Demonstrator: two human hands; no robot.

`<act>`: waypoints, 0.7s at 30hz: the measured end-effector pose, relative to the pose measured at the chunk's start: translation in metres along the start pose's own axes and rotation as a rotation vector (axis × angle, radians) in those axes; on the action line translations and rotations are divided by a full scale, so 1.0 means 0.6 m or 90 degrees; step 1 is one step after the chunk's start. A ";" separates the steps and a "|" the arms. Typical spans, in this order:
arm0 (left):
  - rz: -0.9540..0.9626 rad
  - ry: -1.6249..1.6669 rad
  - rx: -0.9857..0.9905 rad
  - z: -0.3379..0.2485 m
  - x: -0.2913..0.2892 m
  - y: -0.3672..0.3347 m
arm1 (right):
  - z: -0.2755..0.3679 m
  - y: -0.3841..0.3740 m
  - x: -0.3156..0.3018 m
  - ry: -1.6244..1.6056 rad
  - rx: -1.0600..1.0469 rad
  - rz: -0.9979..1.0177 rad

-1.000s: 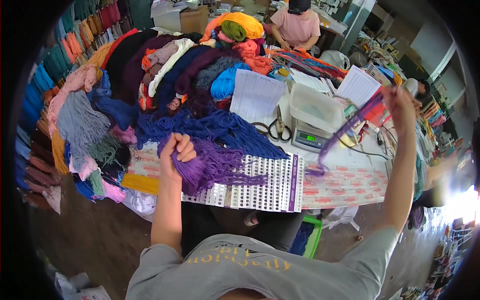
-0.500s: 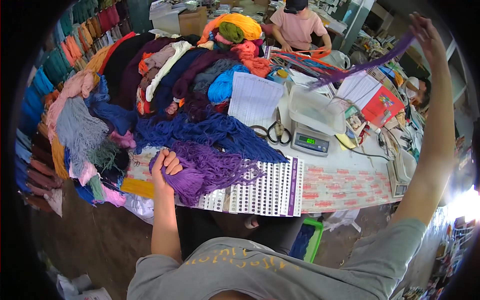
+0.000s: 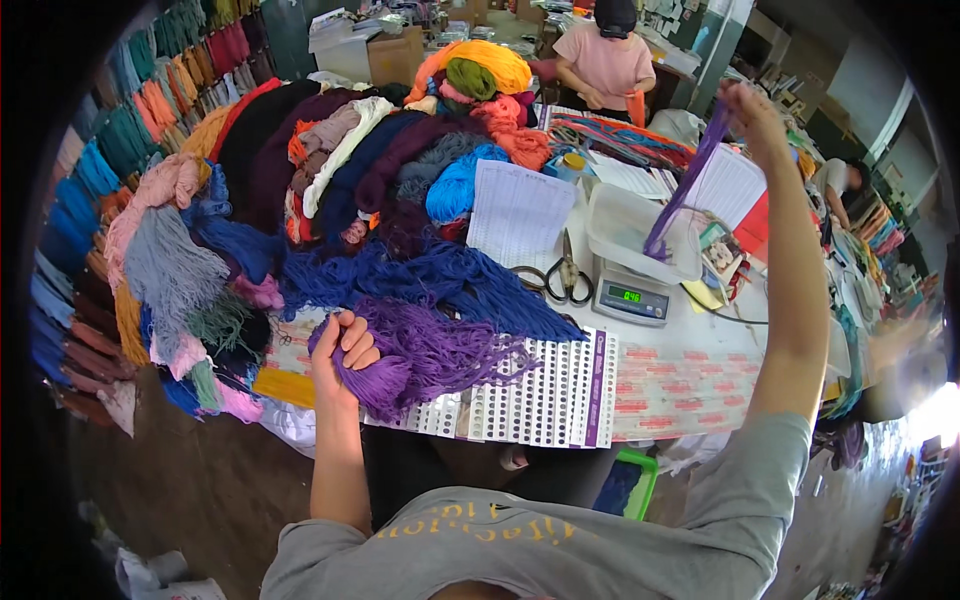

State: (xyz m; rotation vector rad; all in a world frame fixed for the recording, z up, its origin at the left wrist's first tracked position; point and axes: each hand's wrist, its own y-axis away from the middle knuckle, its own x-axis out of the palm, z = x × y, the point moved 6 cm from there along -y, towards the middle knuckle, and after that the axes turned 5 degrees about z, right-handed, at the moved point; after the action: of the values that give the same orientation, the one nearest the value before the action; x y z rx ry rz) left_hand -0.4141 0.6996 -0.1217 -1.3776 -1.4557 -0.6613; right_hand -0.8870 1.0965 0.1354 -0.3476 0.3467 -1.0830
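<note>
My left hand (image 3: pixel 342 352) grips a thick bundle of purple yarn (image 3: pixel 430 352) that lies fanned out over a white punched colour card (image 3: pixel 545 395) at the table's near edge. My right hand (image 3: pixel 752 108) is raised high at the right and pinches a thin hank of purple yarn strands (image 3: pixel 680 190). The strands hang down, and their lower end dips into the clear plastic tray (image 3: pixel 628 225) standing on a small digital scale (image 3: pixel 630 298).
A big heap of coloured yarn (image 3: pixel 360 170) covers the table's left and back. Black scissors (image 3: pixel 560 275) and a printed sheet (image 3: pixel 518 212) lie beside the scale. Another person (image 3: pixel 608 62) works at the far side. Yarn skeins hang on the left wall (image 3: pixel 120 150).
My right hand, which swung up with the purple strands, has come left and lowered their end into the tray on the scale. My left hand keeps its grip on the bundle.
</note>
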 end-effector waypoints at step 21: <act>0.025 -0.439 -0.128 0.155 0.060 -0.003 | -0.140 0.584 0.475 0.016 0.121 0.206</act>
State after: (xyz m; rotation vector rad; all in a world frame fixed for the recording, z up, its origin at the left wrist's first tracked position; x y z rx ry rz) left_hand -0.4374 0.7965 -0.1227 -1.9021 -1.9200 -0.3149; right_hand -0.5247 0.9806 -0.1224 -0.1023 0.3075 -0.7959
